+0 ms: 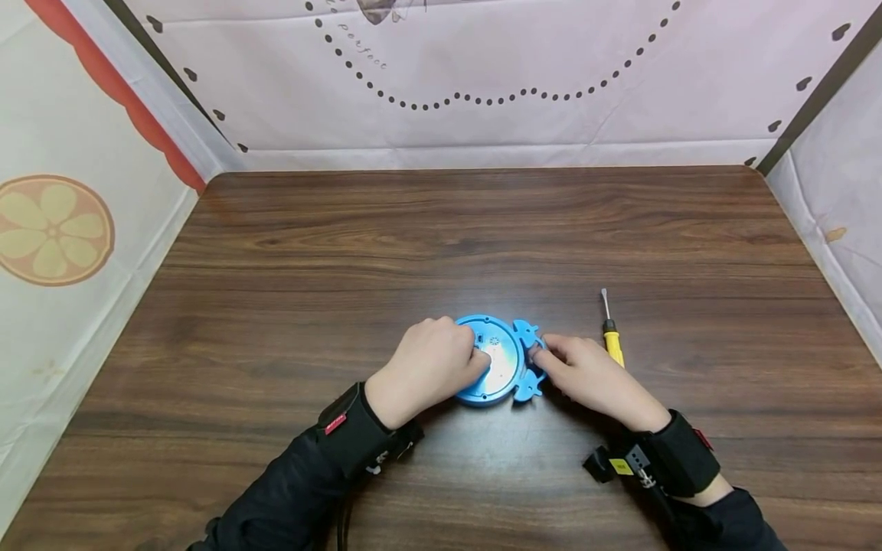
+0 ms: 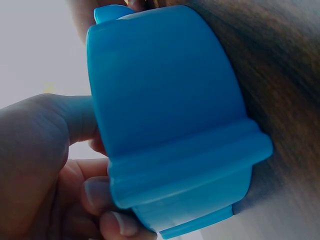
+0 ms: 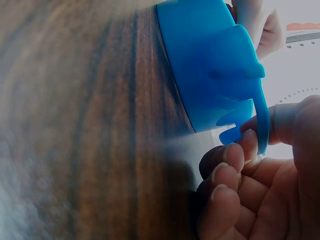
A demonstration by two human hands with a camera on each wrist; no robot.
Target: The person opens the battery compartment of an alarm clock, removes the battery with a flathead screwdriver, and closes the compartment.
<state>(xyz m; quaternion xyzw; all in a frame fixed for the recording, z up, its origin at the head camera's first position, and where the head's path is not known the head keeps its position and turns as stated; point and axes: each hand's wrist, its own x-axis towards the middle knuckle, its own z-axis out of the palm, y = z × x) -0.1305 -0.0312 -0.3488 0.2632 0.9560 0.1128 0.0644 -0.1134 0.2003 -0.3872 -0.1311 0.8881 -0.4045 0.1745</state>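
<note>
A round blue plastic case (image 1: pixel 493 358) lies on the table with a flat round face up. Two blue animal-shaped pieces (image 1: pixel 527 385) stick out on its right side, joined by a thin curved bar. My left hand (image 1: pixel 436 367) grips the left side of the case, its thumb over the upper face. In the left wrist view the case's smooth side wall (image 2: pixel 165 90) fills the middle, with fingers curled at its edge. My right hand (image 1: pixel 592 375) pinches the thin bar (image 3: pixel 261 120) between thumb and fingers, as the right wrist view shows.
A screwdriver (image 1: pixel 612 340) with a yellow and black handle lies just beyond my right hand, tip pointing away; the hand hides its lower end. The brown wooden table (image 1: pixel 386 245) ends at white printed cloth walls (image 1: pixel 482 130) at the back and both sides.
</note>
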